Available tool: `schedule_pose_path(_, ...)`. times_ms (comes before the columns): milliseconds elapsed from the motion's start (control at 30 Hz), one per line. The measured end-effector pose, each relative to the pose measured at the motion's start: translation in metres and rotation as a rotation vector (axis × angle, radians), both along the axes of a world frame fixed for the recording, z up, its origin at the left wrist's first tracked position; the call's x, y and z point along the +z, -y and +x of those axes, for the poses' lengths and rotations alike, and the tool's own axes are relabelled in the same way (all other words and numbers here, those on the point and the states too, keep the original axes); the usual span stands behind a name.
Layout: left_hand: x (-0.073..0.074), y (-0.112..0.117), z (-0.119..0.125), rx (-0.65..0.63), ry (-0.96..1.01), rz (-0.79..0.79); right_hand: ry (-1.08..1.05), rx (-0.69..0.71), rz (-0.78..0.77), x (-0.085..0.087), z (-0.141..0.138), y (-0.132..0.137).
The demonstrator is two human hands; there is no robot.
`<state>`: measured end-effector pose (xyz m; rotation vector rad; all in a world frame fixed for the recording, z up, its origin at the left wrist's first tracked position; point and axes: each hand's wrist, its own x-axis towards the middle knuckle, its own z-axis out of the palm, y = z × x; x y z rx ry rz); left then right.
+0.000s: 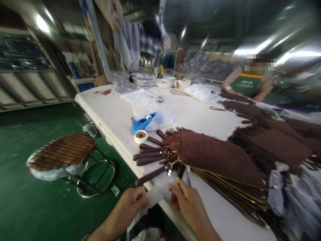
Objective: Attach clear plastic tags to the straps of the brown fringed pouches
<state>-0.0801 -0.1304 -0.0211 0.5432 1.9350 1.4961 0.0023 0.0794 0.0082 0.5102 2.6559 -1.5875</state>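
the left hand (130,202) pinches a thin, pale, see-through sheet (155,195) between thumb and fingers, at the near edge of the white table (114,112). the right hand (187,198) is just beside it, thumb and fingertips drawn together; i cannot tell whether they grasp the sheet's far end. just beyond the hands lie brown fringed bags (218,154) in a stack, straps (149,160) pointing left over the table, with metal clasps (172,164) near the fringe. a tape roll (140,135) is beside the straps, and a blue dispenser (142,124) just behind it. a stool (64,152) stands left of the table.
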Motion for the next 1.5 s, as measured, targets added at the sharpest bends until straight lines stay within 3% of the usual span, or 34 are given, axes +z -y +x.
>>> schedule_pose_path(100, 0.012, 0.028, -0.016, 0.134, -0.239, -0.113, 0.025, -0.003, -0.057, -0.011, -0.01, 0.003)
schedule_pose_path(200, 0.012, 0.034, -0.028, 0.162, -0.398, -0.107, 0.07, 0.027, -0.116, -0.022, -0.016, 0.008)
schedule_pose_path(400, -0.01, 0.014, -0.028, 0.017, -0.139, 0.031, 0.149, -0.003, -0.293, -0.027, -0.023, 0.014)
schedule_pose_path(533, 0.009, 0.009, -0.009, -0.035, -0.249, 0.115, 0.171, -0.058, -0.483, -0.027, -0.025, 0.018)
schedule_pose_path(633, 0.025, 0.008, 0.004, -0.058, -0.269, 0.176, 0.176, -0.071, -0.711, -0.026, -0.028, 0.028)
schedule_pose_path(767, 0.023, 0.008, 0.009, -0.09, -0.308, 0.184, 0.144, -0.126, -0.912, -0.025, -0.032, 0.041)
schedule_pose_path(900, 0.016, 0.021, 0.01, -0.042, -0.21, 0.209, 0.07, -0.167, -0.921, -0.019, -0.032, 0.036)
schedule_pose_path(1067, 0.014, 0.039, 0.012, 0.132, -0.115, 0.071, -0.055, -0.237, -0.954, -0.012, -0.028, 0.027)
schedule_pose_path(1500, 0.009, 0.027, 0.01, 0.056, -0.176, 0.075, -0.072, -0.226, -0.939, -0.013, -0.029, 0.035)
